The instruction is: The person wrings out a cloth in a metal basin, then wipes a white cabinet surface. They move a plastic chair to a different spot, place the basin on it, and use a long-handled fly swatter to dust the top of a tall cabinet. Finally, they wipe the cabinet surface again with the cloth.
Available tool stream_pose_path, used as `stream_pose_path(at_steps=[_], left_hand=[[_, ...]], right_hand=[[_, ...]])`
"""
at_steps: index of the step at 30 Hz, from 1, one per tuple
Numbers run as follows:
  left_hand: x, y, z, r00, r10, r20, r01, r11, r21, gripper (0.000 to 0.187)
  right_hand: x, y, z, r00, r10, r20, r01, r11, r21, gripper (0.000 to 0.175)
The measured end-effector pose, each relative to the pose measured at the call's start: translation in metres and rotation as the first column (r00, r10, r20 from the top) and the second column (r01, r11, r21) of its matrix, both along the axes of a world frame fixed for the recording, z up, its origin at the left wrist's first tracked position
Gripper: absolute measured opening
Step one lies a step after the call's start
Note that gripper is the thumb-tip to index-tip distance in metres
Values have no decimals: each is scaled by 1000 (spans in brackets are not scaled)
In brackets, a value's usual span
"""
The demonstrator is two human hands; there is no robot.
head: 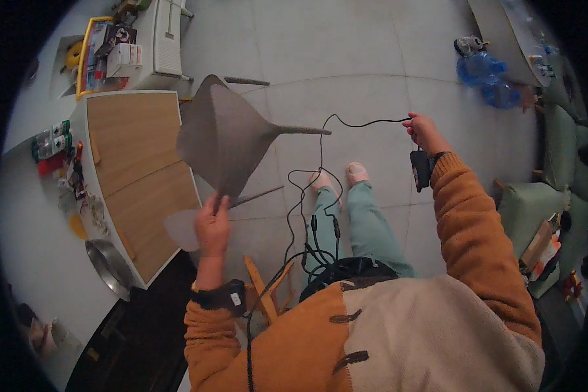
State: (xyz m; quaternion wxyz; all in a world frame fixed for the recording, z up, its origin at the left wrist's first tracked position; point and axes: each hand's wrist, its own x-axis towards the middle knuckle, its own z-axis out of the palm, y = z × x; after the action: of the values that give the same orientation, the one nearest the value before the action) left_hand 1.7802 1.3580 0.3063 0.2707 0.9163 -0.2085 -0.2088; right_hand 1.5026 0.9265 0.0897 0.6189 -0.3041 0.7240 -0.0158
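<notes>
My left hand (212, 226) grips the near edge of a grey-brown moulded chair or stool (225, 132), which looks tilted, with a tapering leg pointing right. Two more thin legs show beyond its edges. Out to the right, my right hand (425, 132) pinches a thin black cable (372, 122) between its fingers. From there the cable runs left and loops down in front of my legs towards a black bag or pouch (348, 273) at my waist. Below my right hand hangs a small black box (419, 170), next to the wristband.
At left stands a cabinet (132, 142) with a wood-coloured top, a steel basin (110, 267) behind it. Wooden legs (264, 289) stand close by my left forearm. Blue plastic bottles (485, 73) lie at upper right, above a green sofa (519, 215). Loose cable crosses above my feet.
</notes>
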Motion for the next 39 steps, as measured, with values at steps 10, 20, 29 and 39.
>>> stream_pose_path(at_steps=[10, 20, 29, 39], left_hand=[[45, 49, 15, 937, 290, -196, -334, 906, -259, 22], [62, 92, 14, 862, 464, -206, -507, 801, -317, 33], [80, 158, 9, 837, 472, -277, -546, 751, -371, 41], [82, 170, 11, 779, 563, -275, -626, 727, -283, 32]], right_hand=[[-52, 23, -70, 932, 285, -226, -262, 957, 126, 15], [-71, 29, -40, 986, 151, -75, -149, 988, 35, 29], [97, 44, -15, 960, 277, 38, -278, 960, 31, 32], [129, -3, 23, 971, 123, 207, -99, 988, -122, 43]])
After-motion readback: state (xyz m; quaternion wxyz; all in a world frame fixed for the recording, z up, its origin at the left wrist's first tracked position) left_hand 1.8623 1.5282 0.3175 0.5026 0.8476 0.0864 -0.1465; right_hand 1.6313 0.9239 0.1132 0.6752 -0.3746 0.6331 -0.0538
